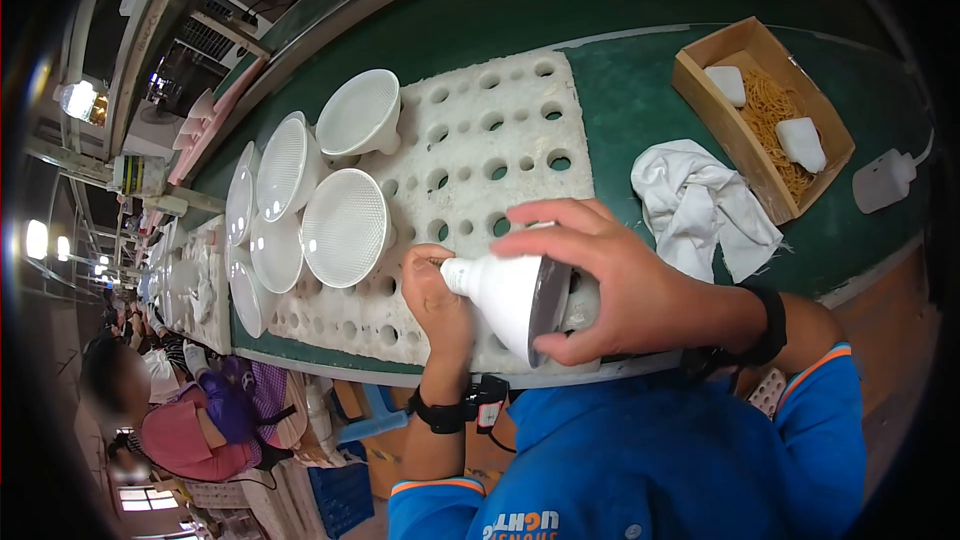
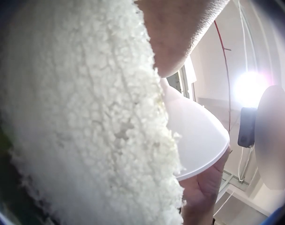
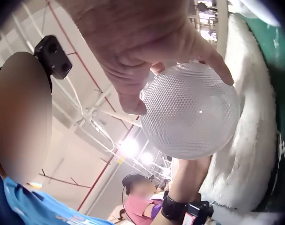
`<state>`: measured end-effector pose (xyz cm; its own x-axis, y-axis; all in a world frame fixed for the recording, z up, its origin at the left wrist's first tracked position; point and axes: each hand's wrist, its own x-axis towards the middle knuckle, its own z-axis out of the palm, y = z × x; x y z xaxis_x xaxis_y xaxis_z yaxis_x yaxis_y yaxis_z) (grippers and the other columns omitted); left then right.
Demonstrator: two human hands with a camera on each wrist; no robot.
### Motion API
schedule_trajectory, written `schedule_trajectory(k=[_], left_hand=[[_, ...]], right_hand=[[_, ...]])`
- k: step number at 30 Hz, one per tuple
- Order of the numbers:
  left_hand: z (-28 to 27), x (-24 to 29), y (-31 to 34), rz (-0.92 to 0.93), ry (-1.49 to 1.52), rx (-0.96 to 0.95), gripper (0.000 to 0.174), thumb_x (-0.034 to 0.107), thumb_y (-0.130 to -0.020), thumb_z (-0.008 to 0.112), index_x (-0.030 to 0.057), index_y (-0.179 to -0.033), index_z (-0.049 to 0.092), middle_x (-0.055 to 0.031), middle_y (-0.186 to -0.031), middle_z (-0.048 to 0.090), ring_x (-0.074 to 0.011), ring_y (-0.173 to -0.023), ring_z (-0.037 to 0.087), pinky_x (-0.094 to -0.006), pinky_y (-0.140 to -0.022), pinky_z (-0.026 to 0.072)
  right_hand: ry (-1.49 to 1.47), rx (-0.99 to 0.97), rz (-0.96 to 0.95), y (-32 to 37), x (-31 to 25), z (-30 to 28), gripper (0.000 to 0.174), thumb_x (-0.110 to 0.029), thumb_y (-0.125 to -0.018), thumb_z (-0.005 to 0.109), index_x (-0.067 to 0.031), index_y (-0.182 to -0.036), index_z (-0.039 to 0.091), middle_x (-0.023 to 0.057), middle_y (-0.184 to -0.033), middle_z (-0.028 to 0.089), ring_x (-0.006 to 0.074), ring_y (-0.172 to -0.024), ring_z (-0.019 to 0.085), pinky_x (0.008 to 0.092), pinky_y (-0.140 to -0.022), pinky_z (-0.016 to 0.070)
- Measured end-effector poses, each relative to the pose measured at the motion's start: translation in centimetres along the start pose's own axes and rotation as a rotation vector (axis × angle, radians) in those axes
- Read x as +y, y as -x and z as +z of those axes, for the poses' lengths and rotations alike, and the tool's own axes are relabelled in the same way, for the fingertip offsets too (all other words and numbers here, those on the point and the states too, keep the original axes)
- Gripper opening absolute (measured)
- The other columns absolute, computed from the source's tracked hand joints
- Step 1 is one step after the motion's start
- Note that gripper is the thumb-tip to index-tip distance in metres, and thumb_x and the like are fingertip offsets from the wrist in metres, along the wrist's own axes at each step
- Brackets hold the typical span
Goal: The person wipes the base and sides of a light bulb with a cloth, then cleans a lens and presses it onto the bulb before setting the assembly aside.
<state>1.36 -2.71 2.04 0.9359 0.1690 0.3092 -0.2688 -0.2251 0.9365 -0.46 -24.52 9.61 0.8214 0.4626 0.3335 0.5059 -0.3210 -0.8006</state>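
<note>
A white reflector lamp bulb (image 1: 500,298) lies tilted on its side between both hands, close over the foam tray (image 1: 470,145). My left hand (image 1: 437,302) grips its narrow neck end. Spread across the wide lens end, my right hand (image 1: 610,280) holds the rim between thumb and fingers. In the right wrist view the dimpled clear lens (image 3: 192,112) faces the camera, with the thumb and a fingertip at its edge. The foam's edge (image 2: 95,117) hides much of the left wrist view, where the bulb's smooth white side (image 2: 194,131) shows beyond it.
Several more reflector bulbs (image 1: 345,225) stand in the tray's holes at the left. On the green table (image 1: 630,70) are a crumpled white cloth (image 1: 685,190), a wooden box (image 1: 695,100) with rubber bands and white pieces, and a white bottle (image 1: 882,183). Another person (image 1: 190,430) sits farther left.
</note>
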Motion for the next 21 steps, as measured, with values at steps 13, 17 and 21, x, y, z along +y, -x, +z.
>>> schedule_trajectory(k=[13, 17, 21], left_hand=[[-0.1, -0.4, -0.3, -0.023, 0.009, -0.033, 0.045, 0.038, -0.101, 0.031, 0.0019, -0.083, 0.051, -0.0019, -0.072, 0.047, -0.0092, -0.067, 0.043, -0.0249, -0.063, 0.0363], [0.0, -0.4, -0.2, -0.026, 0.032, -0.018, 0.045, 0.037, -0.101, 0.031, 0.0019, -0.082, 0.051, -0.0019, -0.071, 0.048, -0.0091, -0.067, 0.043, -0.0251, -0.062, 0.0362], [0.0, -0.3, -0.2, 0.003, -0.021, -0.012, 0.045, 0.037, -0.101, 0.030, 0.0019, -0.082, 0.051, -0.0021, -0.071, 0.048, -0.0093, -0.067, 0.044, -0.0251, -0.063, 0.0364]], right_hand=[[-0.320, -0.081, 0.123, -1.5, 0.2, -0.7, 0.045, -0.020, -0.063, 0.073, -0.0057, -0.105, 0.066, 0.0132, -0.107, 0.062, 0.0292, -0.103, 0.058, 0.0335, -0.091, 0.0450], [-0.498, -0.131, 0.181, -1.6, 0.9, -0.8, 0.040, -0.006, -0.067, 0.071, -0.0072, -0.107, 0.067, 0.0123, -0.121, 0.056, 0.0191, -0.109, 0.056, 0.0313, -0.091, 0.0489], [-0.597, -0.182, 0.242, -1.7, 1.4, -1.1, 0.039, -0.004, -0.068, 0.069, -0.0078, -0.107, 0.067, 0.0113, -0.125, 0.053, 0.0199, -0.112, 0.055, 0.0317, -0.094, 0.0478]])
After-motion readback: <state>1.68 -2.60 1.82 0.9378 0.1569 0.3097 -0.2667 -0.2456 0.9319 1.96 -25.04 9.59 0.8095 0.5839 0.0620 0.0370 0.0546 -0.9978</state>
